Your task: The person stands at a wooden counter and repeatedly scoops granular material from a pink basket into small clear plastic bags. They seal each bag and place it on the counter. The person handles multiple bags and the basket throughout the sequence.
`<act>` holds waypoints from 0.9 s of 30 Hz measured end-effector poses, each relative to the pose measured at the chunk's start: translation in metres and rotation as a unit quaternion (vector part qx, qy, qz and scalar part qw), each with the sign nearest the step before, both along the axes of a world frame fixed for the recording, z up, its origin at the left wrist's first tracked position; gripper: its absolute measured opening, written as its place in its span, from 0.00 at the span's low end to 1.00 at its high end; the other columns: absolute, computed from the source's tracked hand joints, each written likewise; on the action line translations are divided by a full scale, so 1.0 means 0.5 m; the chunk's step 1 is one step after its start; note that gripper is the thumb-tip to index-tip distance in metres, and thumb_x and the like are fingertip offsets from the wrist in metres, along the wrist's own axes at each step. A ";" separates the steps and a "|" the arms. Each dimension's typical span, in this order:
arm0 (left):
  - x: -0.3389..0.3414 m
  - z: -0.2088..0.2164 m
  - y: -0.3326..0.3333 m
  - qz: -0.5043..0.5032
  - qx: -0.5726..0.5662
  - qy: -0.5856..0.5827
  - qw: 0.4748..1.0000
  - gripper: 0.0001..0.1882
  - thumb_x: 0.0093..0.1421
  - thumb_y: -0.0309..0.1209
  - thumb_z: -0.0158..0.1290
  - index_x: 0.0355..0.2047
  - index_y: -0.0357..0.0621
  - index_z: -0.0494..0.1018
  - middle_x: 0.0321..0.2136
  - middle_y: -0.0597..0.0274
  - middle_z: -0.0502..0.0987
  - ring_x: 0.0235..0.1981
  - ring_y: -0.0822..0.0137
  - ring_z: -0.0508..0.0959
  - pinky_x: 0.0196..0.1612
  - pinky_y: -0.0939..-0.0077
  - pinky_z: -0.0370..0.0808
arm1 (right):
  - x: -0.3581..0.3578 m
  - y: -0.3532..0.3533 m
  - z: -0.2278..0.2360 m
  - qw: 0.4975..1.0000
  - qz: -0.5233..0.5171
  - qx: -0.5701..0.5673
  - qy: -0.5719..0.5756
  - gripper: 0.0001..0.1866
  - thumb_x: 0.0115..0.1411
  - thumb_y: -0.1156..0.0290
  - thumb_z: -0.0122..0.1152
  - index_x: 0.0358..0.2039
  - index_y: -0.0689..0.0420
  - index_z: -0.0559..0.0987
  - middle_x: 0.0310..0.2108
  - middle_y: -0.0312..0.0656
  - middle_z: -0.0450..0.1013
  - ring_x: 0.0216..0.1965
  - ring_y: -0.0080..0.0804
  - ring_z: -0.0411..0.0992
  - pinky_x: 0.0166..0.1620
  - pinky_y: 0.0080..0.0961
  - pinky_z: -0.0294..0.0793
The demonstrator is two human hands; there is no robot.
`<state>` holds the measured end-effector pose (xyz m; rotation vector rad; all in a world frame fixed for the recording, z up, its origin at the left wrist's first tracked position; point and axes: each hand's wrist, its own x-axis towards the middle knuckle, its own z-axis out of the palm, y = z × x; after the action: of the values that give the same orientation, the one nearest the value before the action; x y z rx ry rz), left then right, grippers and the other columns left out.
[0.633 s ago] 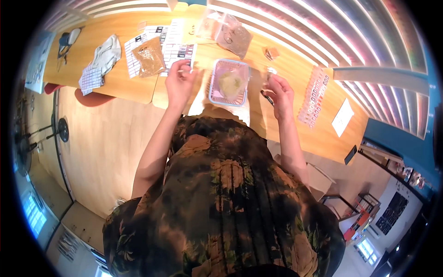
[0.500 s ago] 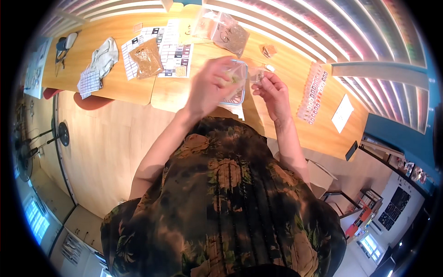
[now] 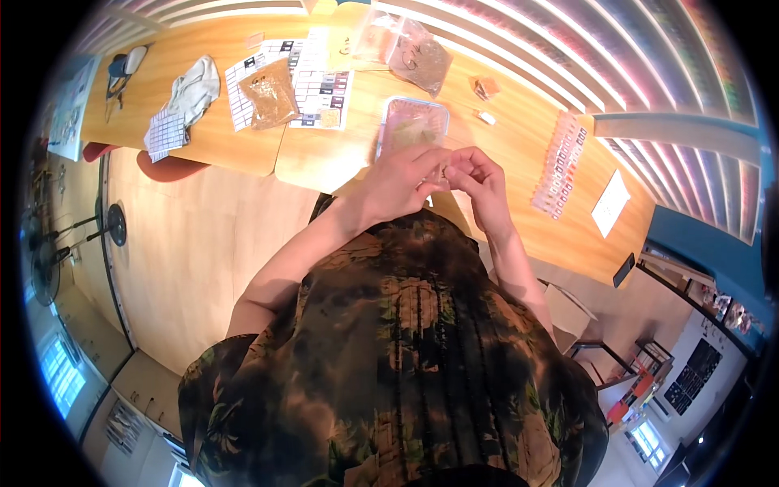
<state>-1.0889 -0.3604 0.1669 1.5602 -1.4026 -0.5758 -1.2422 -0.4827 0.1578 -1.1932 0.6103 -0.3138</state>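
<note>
Small clear packet (image 3: 440, 177), pinched from both sides
Left hand (image 3: 398, 185) and right hand (image 3: 483, 185), both curled, grip it by fingertip; plastic basket (image 3: 445, 122) at eleven o'clock.

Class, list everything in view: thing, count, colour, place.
Table: uncounted, light wood, upper half
Basket: one, blue, table centre
Printed sheets: several, white, upper left
Bag: one, brown, on those sheets
Other bags: two, pinkish, grey, far edge
Cloth: one, grey, left
Checked piece: one, bluish, beside cloth
Packet: one, orange, upper right
Strips: several, pinkish, right
Plain sheet: one, white, far right
Shelving: uncounted, white, upper right
Seats: two, reddish, left
Fan: at least one, black, left
Small item: one, clear, centre
Floral top: one, dark, bottom
Left grip: one, bare, centre
Right grip: one, bare, on small item
</note>
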 end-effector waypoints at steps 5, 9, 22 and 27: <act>0.012 0.013 0.031 0.000 -0.003 0.101 0.995 0.24 0.53 0.23 0.63 0.51 0.41 0.72 0.40 0.55 0.77 0.35 0.61 0.79 0.39 0.70 0.78 | -0.027 -0.012 -0.001 0.991 -0.031 0.130 -0.008 0.12 0.64 0.73 0.53 0.45 0.64 0.75 0.35 0.49 0.79 0.31 0.30 0.79 0.38 0.25 0.81; 0.015 0.010 0.044 0.009 0.014 0.203 0.979 0.26 0.53 0.20 0.63 0.54 0.41 0.71 0.46 0.60 0.78 0.39 0.71 0.80 0.42 0.77 0.79 | -0.027 -0.003 0.020 0.982 -0.019 0.185 0.025 0.09 0.62 0.76 0.57 0.42 0.65 0.77 0.30 0.46 0.79 0.27 0.29 0.77 0.31 0.20 0.79; 0.017 -0.106 0.034 0.164 0.225 0.201 0.939 0.25 0.53 0.38 0.67 0.41 0.33 0.69 0.31 0.57 0.76 0.33 0.69 0.79 0.35 0.75 0.77 | 0.121 -0.078 -0.009 0.893 0.009 -0.360 0.269 0.10 0.50 0.75 0.63 0.19 0.67 0.74 0.15 0.41 0.72 0.16 0.25 0.73 0.19 0.23 0.73; 0.008 -0.155 0.022 0.143 0.233 0.182 0.945 0.27 0.46 0.39 0.70 0.37 0.32 0.71 0.30 0.52 0.79 0.34 0.61 0.81 0.36 0.69 0.78 | 0.173 -0.067 -0.068 0.871 0.036 -0.404 0.279 0.10 0.48 0.73 0.62 0.17 0.66 0.74 0.14 0.46 0.73 0.17 0.33 0.76 0.22 0.29 0.76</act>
<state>-1.0850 -0.3492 0.0896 1.8655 -0.7732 -1.0071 -1.1560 -0.5161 0.1238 -2.1523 0.9768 -0.1492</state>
